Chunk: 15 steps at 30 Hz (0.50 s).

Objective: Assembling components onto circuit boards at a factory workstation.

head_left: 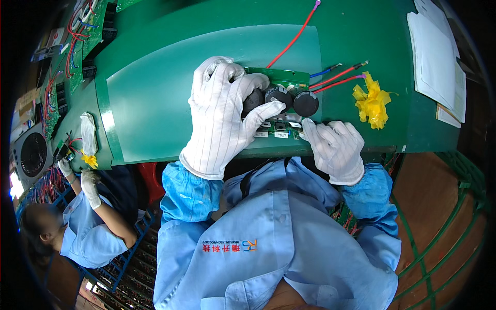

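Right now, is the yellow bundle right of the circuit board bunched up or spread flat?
Bunched up: the yellow bundle shows crumpled, overlapping folds jutting out in several directions on the green table.

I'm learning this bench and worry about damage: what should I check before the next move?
1. White-gloved left hand holding the green circuit board: ok.
2. White-gloved right hand at the board's near side: ok.
3. Thin blue wire clear of the right hand: ok.
4. Black cylindrical capacitors unobstructed: not ok, left hand partly covers them.
5. Crumpled yellow strips apart from the board: ok.
6. Board's underside: cannot tell, hidden.
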Each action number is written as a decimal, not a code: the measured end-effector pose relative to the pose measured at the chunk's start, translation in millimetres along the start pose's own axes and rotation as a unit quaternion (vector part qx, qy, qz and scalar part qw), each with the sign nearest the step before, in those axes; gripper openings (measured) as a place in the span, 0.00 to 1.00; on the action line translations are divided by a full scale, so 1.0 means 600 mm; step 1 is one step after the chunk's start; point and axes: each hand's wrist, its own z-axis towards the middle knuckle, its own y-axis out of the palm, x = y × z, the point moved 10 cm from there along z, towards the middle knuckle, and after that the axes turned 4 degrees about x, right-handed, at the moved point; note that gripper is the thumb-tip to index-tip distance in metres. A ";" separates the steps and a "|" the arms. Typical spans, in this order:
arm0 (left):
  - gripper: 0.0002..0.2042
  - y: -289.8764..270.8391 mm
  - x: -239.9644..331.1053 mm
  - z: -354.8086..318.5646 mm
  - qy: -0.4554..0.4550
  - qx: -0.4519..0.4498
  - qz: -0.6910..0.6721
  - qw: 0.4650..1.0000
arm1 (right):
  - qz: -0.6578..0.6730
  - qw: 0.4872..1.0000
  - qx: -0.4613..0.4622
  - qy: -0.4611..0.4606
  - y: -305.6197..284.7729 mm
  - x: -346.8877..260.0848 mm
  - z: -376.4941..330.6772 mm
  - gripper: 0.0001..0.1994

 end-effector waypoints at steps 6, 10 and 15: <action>0.21 0.002 -0.002 0.002 -0.005 -0.005 -0.001 1.000 | -0.018 0.999 0.026 -0.012 -0.004 -0.005 -0.008 0.23; 0.22 -0.001 0.000 -0.001 0.001 -0.010 0.010 1.000 | -0.015 0.999 0.033 0.000 -0.013 0.005 0.002 0.24; 0.22 -0.005 0.004 -0.004 0.017 0.007 -0.001 1.000 | -0.008 0.999 0.028 0.014 -0.016 -0.005 -0.001 0.24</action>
